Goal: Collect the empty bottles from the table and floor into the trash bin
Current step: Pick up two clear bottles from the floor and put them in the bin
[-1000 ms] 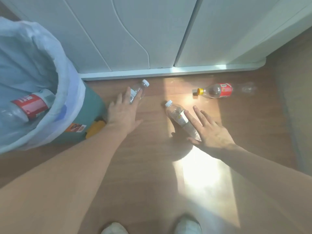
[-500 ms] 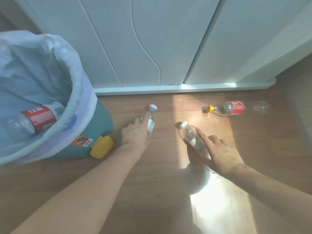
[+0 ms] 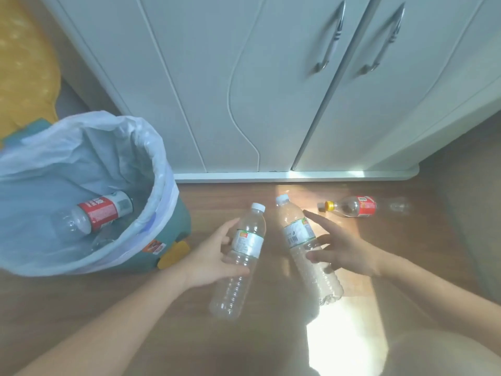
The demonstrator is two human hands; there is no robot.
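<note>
Head view: my left hand (image 3: 210,260) has its fingers (image 3: 235,271) wrapped around a clear bottle (image 3: 240,263) with a white cap, gripped at the label and lower body, cap pointing away from me, held above the wood floor (image 3: 135,308). My right hand (image 3: 343,249) grips a second clear bottle (image 3: 305,248), thumb on the near side, fingers half curled round its middle, cap tilted up and away; its base is in the sunlit patch. The two bottles are close side by side, not touching. Trash bin (image 3: 173,229), teal with a pale bag liner (image 3: 81,158), sits left of my left hand; a red-label bottle (image 3: 95,215) lies inside it. A yellow-cap bottle (image 3: 352,206) with a red label lies on the floor near the white cabinet (image 3: 271,90), beyond my right hand, well apart from the bin.
</note>
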